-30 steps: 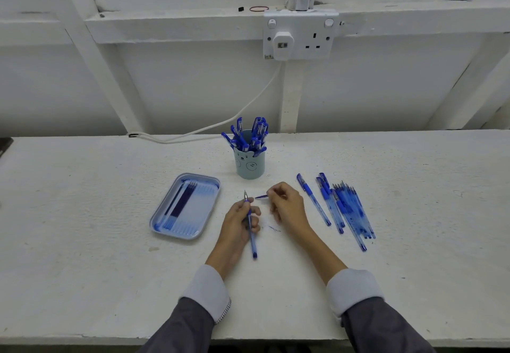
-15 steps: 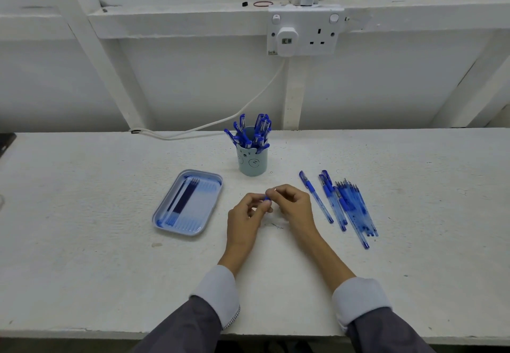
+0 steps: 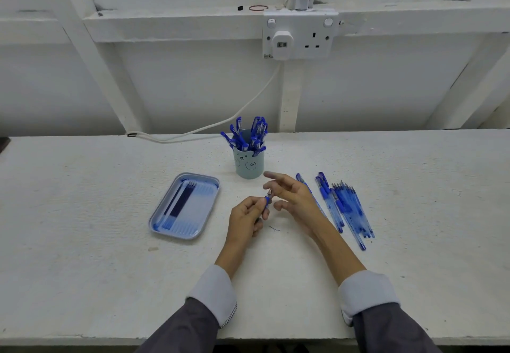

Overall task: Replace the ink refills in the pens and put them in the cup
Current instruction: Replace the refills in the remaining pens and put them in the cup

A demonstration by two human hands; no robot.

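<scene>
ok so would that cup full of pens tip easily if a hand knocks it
Possibly: the cup is narrow and the pens fan out above its rim, so it looks top-heavy. It stands upright on the flat table, so a light brush probably only slides it.

Rough matt white table, translucent plastic pens, glossy tray

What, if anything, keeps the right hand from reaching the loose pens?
Likely nothing, so yes: the right hand is open and empty, and the loose pens lie uncovered on the table right beside it.
</scene>
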